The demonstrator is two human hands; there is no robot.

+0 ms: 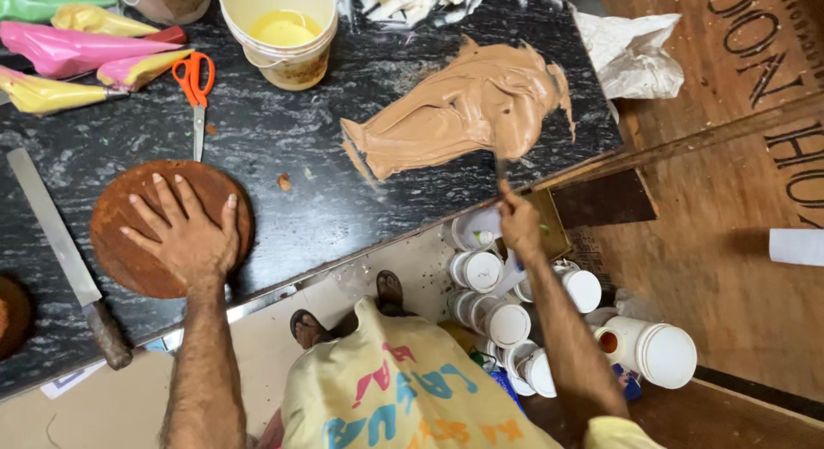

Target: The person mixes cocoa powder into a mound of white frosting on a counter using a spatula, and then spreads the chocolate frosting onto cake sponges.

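Left hand (184, 234): fingers spread wide, palm pressed flat on round brown cake layer (129, 243), lying at near left of black marbled desk (283, 157). Right hand (519, 226): fingers closed narrowly around handle of thin spatula (499, 161), at near edge of desk. Spatula blade pointing far, long axis running near to far, tip in spread of light brown cream (472, 106) smeared across right part of desk; cream mass elongated, running from near left to far right.

Long knife (60, 251) just left of cake layer, blade far, dark handle near, tilted slightly. Orange-handled scissors (196, 93) beyond cake layer, tips pointing near. Piping bags (77, 50) in green, yellow and pink at far left, lying roughly left to right. Cream-coloured bucket (283, 33) with yellow contents at far centre. Crumpled white paper (631, 54) at far right edge. White lidded tubs (506, 324) clustered on floor below desk, near right arm; labels not legible.
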